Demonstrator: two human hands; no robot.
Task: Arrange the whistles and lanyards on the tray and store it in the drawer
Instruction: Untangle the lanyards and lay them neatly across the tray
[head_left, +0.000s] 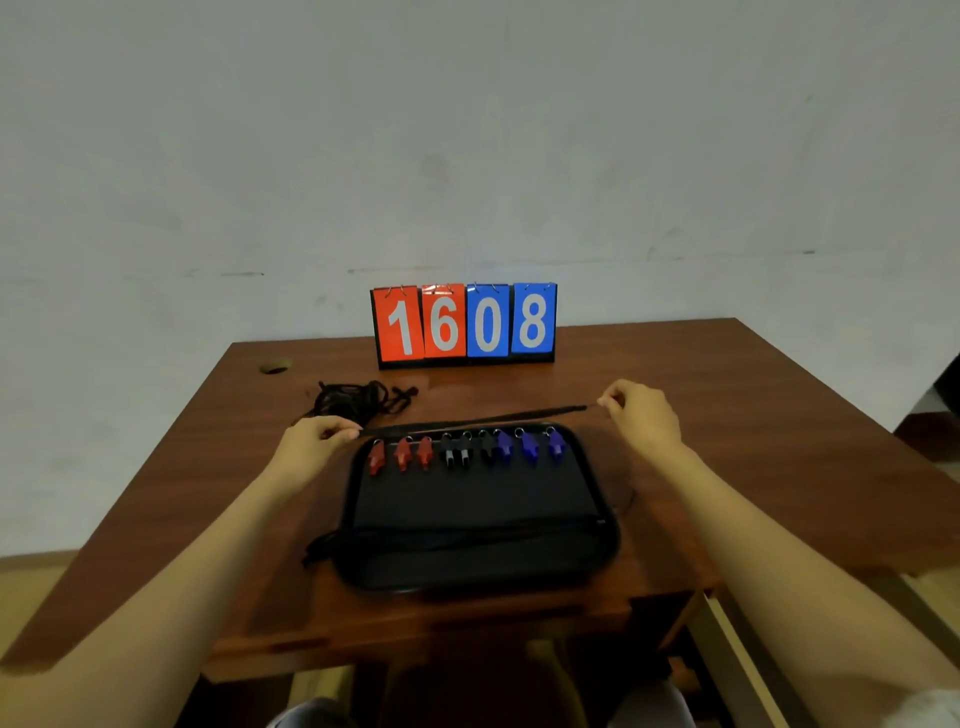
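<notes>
Indoors, a brown table (727, 415) by a pale wall (467, 130) bears the tray (467, 493).

i see a table (727, 395) of smooth, faintly glossy wood. the tray (467, 499) looks matt black, cloth-like. the whistles (530, 448) are shiny plastic with metal rings (519, 432). the lanyard (493, 417) is matt woven cord.

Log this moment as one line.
left hand: pinches lanyard end | right hand: pinches other end | lanyard: taut by far edge of tray | whistles: row on tray | spare lanyards: piled on table
</notes>
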